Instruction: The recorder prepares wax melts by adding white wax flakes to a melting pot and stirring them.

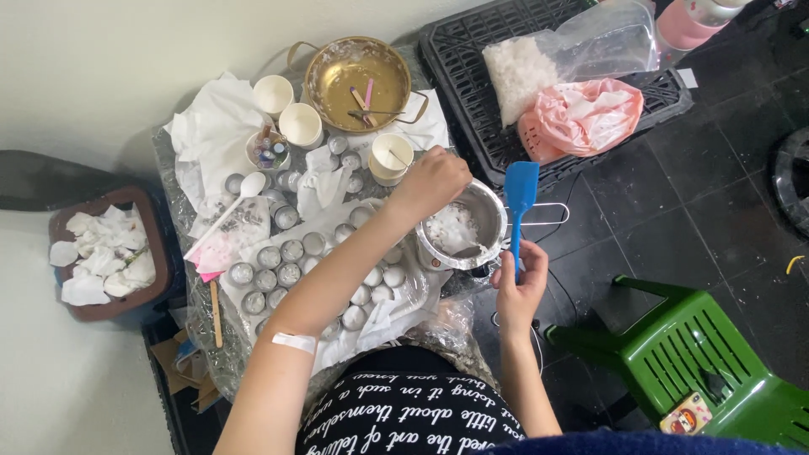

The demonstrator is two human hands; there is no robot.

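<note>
My left hand (428,181) reaches across the table and hovers at the rim of a small steel pot (489,206) holding white flakes (451,227); its fingers are curled, and I cannot tell whether they pinch anything. My right hand (521,282) grips the handle of a blue spatula (520,198), blade up, just right of the pot. Several small round metal cups (278,265) filled with pale wax sit on plastic sheeting under my left forearm. A white paper cup (390,156) stands just beyond my left hand.
A brass bowl (358,80) with sticks stands at the back, with two paper cups (286,109) and crumpled tissue (211,126) to its left. A black crate (472,93) holds a bag of white flakes (522,72) and a pink bag (581,118). Green plastic chair (708,362) at right, tissue-filled bin (105,257) at left.
</note>
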